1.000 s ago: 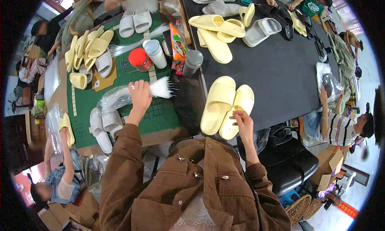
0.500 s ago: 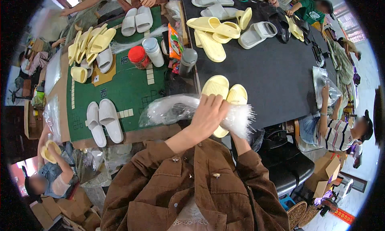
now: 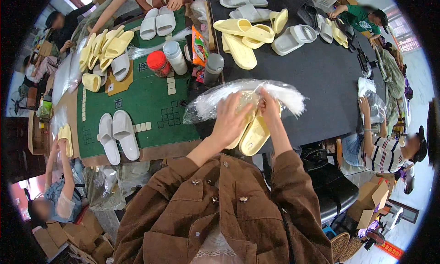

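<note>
A pair of yellow slippers point(image 3: 255, 134) is at the black table's front edge, before my body. Behind and partly over their far ends stretches a bundle of clear plastic bags point(image 3: 288, 98), its white frayed end to the right. My left hand point(image 3: 230, 119) bends its fingers over the plastic at the left slipper, fingertips partly lost in the film. My right hand point(image 3: 270, 109) pinches a bit of the plastic film above the right slipper. How far the slippers' far ends reach under the plastic is hidden.
White slippers point(image 3: 117, 138) lie on the green mat point(image 3: 151, 108) to the left. A grey-lidded tumbler point(image 3: 213, 70), a red-lidded jar point(image 3: 158, 63) and a white bottle point(image 3: 174, 57) stand behind my left hand. More yellow slippers point(image 3: 240, 50) lie farther back. Co-workers sit around the tables.
My left hand has drawn back leftward from across the slippers. My right hand has come up from below to the plastic. The bag bundle now lies farther back and to the right.
</note>
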Available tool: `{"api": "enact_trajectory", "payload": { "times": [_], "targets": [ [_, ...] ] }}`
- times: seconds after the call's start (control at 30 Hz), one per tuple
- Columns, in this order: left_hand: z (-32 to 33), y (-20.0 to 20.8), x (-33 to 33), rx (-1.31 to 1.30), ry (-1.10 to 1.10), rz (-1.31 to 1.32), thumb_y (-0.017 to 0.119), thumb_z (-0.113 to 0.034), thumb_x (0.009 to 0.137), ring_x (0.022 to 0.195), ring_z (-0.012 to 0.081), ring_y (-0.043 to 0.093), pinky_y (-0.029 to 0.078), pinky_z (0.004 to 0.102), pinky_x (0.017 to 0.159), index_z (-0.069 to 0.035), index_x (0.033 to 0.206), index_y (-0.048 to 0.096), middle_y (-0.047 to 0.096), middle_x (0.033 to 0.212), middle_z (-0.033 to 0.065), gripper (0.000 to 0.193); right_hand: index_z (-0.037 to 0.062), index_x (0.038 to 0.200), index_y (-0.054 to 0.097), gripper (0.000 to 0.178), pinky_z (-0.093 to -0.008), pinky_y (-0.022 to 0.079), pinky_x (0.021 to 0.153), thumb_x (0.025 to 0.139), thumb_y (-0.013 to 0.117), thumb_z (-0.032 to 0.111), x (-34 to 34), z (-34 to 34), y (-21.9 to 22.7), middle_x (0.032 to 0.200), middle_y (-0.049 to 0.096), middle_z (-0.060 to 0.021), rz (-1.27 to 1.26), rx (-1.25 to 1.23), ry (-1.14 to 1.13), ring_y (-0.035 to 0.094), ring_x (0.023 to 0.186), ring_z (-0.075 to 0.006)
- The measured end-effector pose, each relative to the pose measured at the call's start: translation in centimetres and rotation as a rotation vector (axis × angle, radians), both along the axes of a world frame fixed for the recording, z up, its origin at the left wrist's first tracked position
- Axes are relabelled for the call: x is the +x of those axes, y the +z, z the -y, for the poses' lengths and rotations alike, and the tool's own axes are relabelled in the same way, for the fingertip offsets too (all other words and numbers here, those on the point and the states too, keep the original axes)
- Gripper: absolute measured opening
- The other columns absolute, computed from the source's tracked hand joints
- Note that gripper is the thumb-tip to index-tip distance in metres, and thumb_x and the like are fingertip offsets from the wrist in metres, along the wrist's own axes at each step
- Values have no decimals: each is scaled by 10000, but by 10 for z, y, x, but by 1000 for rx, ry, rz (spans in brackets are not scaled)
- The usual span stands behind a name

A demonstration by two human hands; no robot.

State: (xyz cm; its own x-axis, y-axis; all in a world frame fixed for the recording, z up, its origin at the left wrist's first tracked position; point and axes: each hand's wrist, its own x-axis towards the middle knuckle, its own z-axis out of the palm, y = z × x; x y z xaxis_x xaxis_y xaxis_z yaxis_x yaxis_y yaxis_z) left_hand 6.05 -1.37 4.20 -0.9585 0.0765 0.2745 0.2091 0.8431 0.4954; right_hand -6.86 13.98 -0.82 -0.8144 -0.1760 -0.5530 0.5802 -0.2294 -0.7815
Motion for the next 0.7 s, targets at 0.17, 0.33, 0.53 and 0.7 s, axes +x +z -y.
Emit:
{"api": "enact_trajectory", "payload": {
  "times": [0.17, 0.33, 0.53, 0.7],
  "targets": [
    [17, -43, -6, -200, 89, 155, 631, -196, 795, 1386, 378, 124, 143, 629, 1069, -106, 1316, 477, 182, 1508, 92, 550, 19, 942, 609, 183, -223, 407, 571, 872, 652, 183, -46, 14, -23, 800, 550, -19, 18, -117, 86, 482, 615, -108],
    [29, -71, -23, -329, 148, 151, 608, -265, 819, 1398, 324, 129, 122, 615, 1080, 5, 1341, 415, 206, 1508, 53, 618, -34, 1168, 550, 370, -254, 469, 653, 879, 634, 181, -45, 0, -18, 1015, 610, -77, -34, -22, 208, 570, 726, -148],
    [22, -44, -16, -153, 126, 92, 633, -182, 785, 1384, 325, 174, 178, 566, 1086, -6, 1327, 410, 213, 1491, 133, 611, -1, 1310, 465, 584, -349, 511, 782, 816, 672, 231, 7, -73, 14, 1152, 584, -121, -565, 759, 429, 635, 902, -233],
    [7, -52, 8, -67, 153, 101, 634, -89, 740, 914, 321, 498, 425, 449, 833, -34, 1337, 386, 464, 1010, 134, 649, 33, 1399, 306, 784, -451, 507, 810, 762, 703, 261, 58, -88, 25, 1365, 393, -176, -770, 1299, 591, 576, 1028, -394]
  ]
}}
